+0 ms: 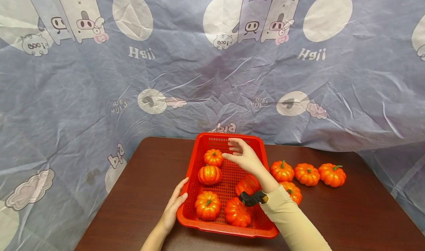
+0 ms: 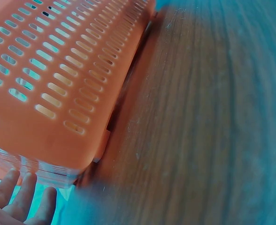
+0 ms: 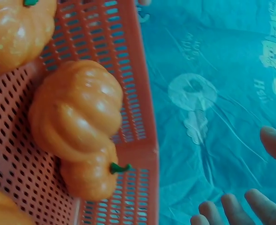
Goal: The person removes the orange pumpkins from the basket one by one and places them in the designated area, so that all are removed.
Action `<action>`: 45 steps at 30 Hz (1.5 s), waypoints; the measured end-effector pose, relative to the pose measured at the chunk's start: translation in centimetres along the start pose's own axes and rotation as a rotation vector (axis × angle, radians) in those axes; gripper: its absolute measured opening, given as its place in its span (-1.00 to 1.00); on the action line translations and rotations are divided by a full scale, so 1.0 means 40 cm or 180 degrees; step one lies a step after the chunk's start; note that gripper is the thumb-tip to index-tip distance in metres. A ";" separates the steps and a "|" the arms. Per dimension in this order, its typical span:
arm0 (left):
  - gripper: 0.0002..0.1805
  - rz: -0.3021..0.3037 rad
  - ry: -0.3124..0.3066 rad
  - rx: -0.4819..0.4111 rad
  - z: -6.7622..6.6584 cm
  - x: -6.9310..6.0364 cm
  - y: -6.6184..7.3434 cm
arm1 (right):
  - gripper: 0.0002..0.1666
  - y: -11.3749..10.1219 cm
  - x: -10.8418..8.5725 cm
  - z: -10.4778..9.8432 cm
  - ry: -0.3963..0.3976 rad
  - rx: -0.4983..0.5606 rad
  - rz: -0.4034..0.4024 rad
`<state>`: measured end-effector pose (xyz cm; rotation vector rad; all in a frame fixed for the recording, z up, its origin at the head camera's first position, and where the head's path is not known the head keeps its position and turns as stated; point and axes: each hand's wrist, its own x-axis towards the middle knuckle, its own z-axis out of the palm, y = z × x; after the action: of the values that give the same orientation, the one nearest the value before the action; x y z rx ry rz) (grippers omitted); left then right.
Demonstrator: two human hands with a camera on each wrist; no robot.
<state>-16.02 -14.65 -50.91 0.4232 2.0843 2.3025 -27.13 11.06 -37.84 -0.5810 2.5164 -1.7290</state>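
Note:
A red plastic basket (image 1: pixel 229 229) holds several shiny orange toy pumpkins. One small pumpkin (image 1: pixel 213 157) lies at the far left inside it, against another pumpkin (image 1: pixel 209 174) tipped on its side. Nearer the front are a pumpkin (image 1: pixel 207 205) with its green stem up and a tilted pumpkin (image 1: pixel 237 211). The wrist camera and forearm partly cover one more pumpkin (image 1: pixel 247 184). My right hand (image 1: pixel 244 157) hovers over the basket's far half, fingers apart and slightly bent, holding nothing. Against the basket's left outer side, my left hand (image 1: pixel 170 210) rests with fairly straight fingers.
Right of the basket, three pumpkins stand in a row: one near the rim (image 1: pixel 282 171), a middle one (image 1: pixel 307 174) and an outer one (image 1: pixel 332 175). Another pumpkin (image 1: pixel 292 193) is partly behind my right sleeve. The dark wooden table (image 1: pixel 142 177) meets a hanging printed cloth (image 1: pixel 199 77).

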 end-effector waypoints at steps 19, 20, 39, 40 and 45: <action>-0.46 0.0011 -0.0039 -0.0036 0.001 0.000 0.000 | -0.31 0.076 0.005 0.112 0.0352 -0.0310 0.0509; -0.46 0.0017 -0.0043 -0.0045 0.001 -0.001 0.000 | -0.30 0.079 0.005 0.114 0.0333 -0.0309 0.0520; -0.46 -0.0024 0.0017 -0.0035 0.002 -0.001 0.003 | -0.21 0.122 0.003 0.142 -0.0008 -0.0977 0.0484; -0.46 -0.0022 0.0017 -0.0031 0.002 -0.001 0.003 | -0.21 0.123 0.002 0.142 -0.0019 -0.1006 0.0484; -0.46 -0.0008 0.0027 -0.0006 0.002 -0.002 0.004 | -0.22 0.128 0.002 0.144 -0.0098 -0.1177 0.0472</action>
<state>-15.91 -14.58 -50.77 0.4112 2.0853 2.3088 -27.32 7.49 -44.64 -0.4152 2.7934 -1.2056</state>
